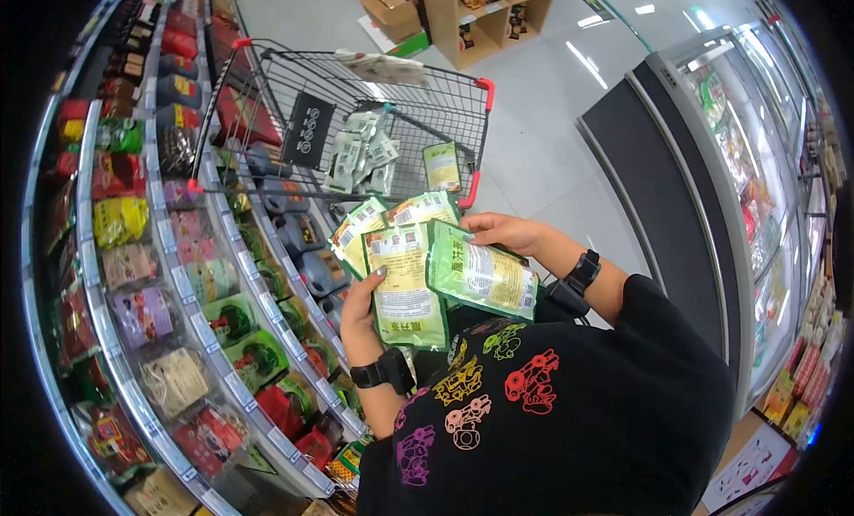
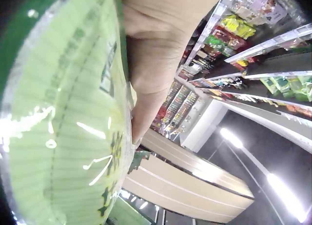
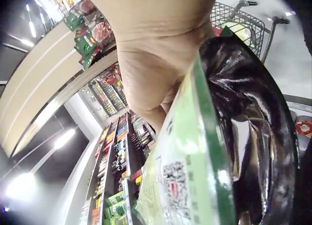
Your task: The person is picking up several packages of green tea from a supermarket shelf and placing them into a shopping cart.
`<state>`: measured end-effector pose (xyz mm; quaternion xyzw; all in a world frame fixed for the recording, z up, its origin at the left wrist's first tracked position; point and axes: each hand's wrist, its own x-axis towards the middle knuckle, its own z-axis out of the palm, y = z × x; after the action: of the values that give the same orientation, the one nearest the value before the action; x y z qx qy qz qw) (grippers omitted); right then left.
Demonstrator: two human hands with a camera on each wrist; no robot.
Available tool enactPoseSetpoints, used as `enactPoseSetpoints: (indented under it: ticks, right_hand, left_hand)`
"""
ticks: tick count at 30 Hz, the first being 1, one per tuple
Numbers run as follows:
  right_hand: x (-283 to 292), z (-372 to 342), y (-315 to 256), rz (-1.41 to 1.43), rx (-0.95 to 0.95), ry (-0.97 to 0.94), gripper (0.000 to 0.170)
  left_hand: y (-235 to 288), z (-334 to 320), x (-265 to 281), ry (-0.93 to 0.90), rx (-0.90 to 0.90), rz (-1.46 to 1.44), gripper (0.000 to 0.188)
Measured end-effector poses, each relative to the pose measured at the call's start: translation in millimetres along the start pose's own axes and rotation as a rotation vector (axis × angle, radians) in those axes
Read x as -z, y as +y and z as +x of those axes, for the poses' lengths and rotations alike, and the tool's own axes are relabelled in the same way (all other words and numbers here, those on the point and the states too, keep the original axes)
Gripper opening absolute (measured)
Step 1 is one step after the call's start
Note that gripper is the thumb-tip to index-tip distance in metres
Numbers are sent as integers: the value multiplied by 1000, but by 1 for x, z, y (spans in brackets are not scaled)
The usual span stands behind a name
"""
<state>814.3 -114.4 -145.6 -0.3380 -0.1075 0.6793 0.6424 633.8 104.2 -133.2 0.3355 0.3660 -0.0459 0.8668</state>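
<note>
Several green-and-yellow packets are fanned out between the two hands in the head view. The left hand (image 1: 358, 307) grips the front left packet (image 1: 405, 294), its thumb on the printed face. A tilted packet (image 1: 485, 271) is pinched at its upper edge by the right hand (image 1: 503, 231). More packets (image 1: 418, 210) show behind these two. In the left wrist view, a pale green packet (image 2: 63, 112) lies close beside the left hand (image 2: 153, 64). The right wrist view has the right hand (image 3: 151, 73) at a packet with a printed code (image 3: 195, 161); its fingertips are hidden.
A shopping cart (image 1: 400, 76) stands just beyond the hands, holding silver-green packets (image 1: 363, 151) and one green-yellow packet (image 1: 441, 167). Shelves of bagged goods (image 1: 142, 316) run along the left. A freezer case (image 1: 685, 160) stands at the right, a cardboard box (image 1: 389, 9) beyond the cart.
</note>
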Motion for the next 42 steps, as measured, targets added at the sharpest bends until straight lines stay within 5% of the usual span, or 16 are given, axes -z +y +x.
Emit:
enactPoseSetpoints:
  ticks: [6,10,15,19,25,28,32,34,35,39,42]
  right_hand:
    - [18,7,-16,215,163,143,22]
    - [40,31,-30,-24,199,282,18]
    - [81,91,-38,-268,13,613,16]
    - [103,152,-51,-73,-51,873,20]
    - [165,236,-40,76,-152,1200,22]
    - [234,260,31,-17,-31,1236,22]
    - [258,270,65,-402,-60,1398,24]
    - [236,274,30,-667,-225,1463,22]
    - [240,275,35,-827,-144,1508,14]
    - [242,272,21,-1200,42,1440,10]
    - [240,273,-4,-1316,-253,1191,15]
  left_hand:
    - [23,45,-34,72,103,38,38]
    - [44,86,-31,73,178,71,36]
    - [71,146,-20,69,143,218,33]
    - [98,212,-9,65,145,333,32]
    - [117,331,24,-18,299,421,39]
    - [111,381,43,-92,467,410,45]
    - [105,418,53,-127,537,558,38]
    - [90,437,70,-156,433,691,39]
    - [65,453,95,-178,378,775,41]
    - [2,486,177,-21,391,1170,51]
    - [-11,487,184,65,369,1036,59]
